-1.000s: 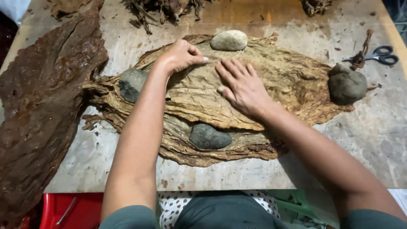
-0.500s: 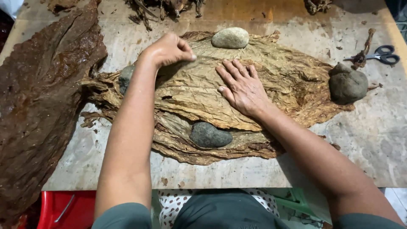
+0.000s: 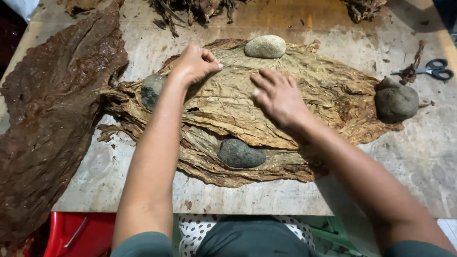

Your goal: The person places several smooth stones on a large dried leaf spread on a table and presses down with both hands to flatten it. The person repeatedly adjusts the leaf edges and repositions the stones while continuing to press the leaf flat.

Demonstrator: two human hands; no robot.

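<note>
A stack of flattened tan dried leaves (image 3: 238,109) lies spread on the worn table (image 3: 409,157). Stones weigh it down: a pale one (image 3: 265,46) at the far edge, a dark one (image 3: 240,153) at the near edge, a grey one (image 3: 151,89) at the left, a large dark one (image 3: 396,102) at the right end. My left hand (image 3: 196,63) pinches the top leaf's far left edge, fingers curled. My right hand (image 3: 278,95) rests flat on the top leaf, fingers spread, just below the pale stone.
A big heap of dark brown leaves (image 3: 52,119) covers the table's left side. Black-handled scissors (image 3: 435,71) lie at the far right. Leaf stems and scraps (image 3: 190,10) line the far edge. A red plastic object (image 3: 81,233) sits below the table's near left.
My left hand has shifted left and slightly away along the top leaf's far edge. My right hand has stayed pressed on the leaf, sliding little.
</note>
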